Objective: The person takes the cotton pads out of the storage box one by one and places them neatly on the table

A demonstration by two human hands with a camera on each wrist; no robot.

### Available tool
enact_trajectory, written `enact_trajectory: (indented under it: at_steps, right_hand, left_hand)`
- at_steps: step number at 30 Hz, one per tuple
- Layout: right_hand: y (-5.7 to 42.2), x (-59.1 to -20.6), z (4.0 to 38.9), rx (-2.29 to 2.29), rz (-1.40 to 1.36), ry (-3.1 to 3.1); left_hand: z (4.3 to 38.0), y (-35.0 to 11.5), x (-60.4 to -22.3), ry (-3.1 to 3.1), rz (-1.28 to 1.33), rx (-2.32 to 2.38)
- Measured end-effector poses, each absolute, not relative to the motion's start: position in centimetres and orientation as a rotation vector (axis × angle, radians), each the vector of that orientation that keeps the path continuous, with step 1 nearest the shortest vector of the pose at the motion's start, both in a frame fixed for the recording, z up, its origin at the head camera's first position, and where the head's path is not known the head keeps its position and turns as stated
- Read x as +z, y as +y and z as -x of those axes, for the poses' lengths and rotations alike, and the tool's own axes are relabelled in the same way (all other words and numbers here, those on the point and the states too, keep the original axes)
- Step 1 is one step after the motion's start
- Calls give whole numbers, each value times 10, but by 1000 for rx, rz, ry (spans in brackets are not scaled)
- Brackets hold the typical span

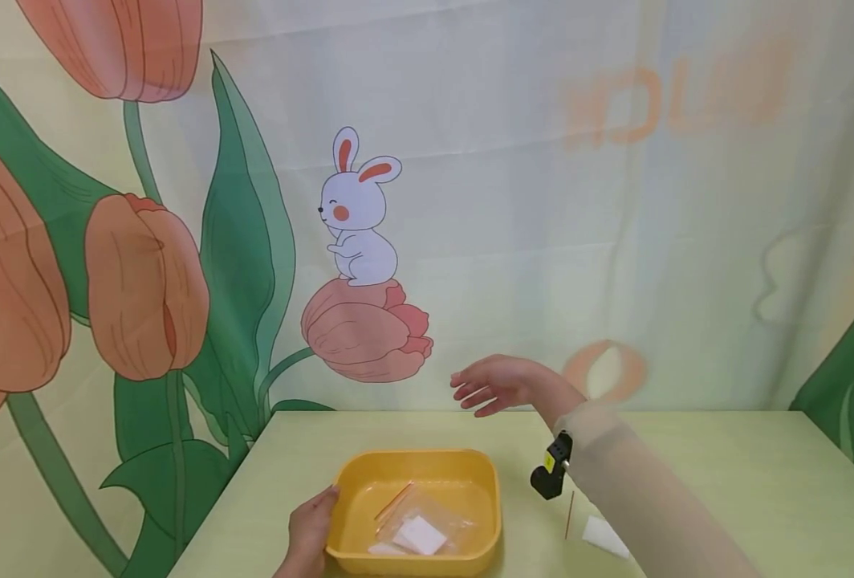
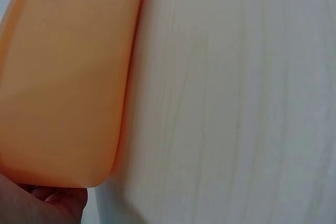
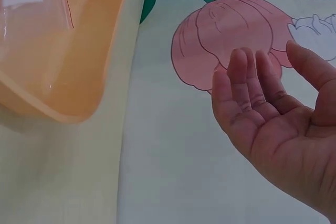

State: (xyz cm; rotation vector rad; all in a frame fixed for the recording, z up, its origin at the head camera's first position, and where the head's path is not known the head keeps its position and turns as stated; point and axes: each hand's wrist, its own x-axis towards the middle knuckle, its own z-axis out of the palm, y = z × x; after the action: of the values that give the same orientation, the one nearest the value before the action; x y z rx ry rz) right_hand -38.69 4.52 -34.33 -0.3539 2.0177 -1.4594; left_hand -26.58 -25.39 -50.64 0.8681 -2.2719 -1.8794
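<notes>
L hand (image 1: 311, 526) grips yel. tray (image 1: 412, 566) w/ clear zip bag (image 1: 434, 512) inside; R hand (image 1: 495, 384) midair, fingers loosely bent.

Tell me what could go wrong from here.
Only the left hand holds the yellow tray, at one end, so lifting might tip it and slide the plastic bag inside. In the head view, the right sleeve appears beside the white piece on the table; lowering that arm could knock it.
</notes>
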Motion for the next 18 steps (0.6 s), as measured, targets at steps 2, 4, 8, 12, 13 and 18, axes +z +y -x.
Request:
enact_trajectory:
  at_steps: [2,4,8,12,13,18]
  right_hand:
    - [37,-348,387,-1469,312,2012]
    - [29,-353,387,-1469,278,2015]
    - [16,-365,385,-1422,247,2043]
    - [5,-379,380,-1359,230,2068]
    - [3,-382,378,-1349,223,2068]
    - [-10,-401,371,-1327,190,2048]
  left_hand:
    - [266,-254,-506,-2267,-884,-1880]
    - [266,-254,-506,-2259,-904,-1877]
    - [267,-254,-507,-2251,-923,-1878]
    - [268,-253,-507,-2253,-918,-1883]
    - [268,-253,-507,-2255,-918,-1884]
    - [269,-252,-506,-2252,-901,-1900]
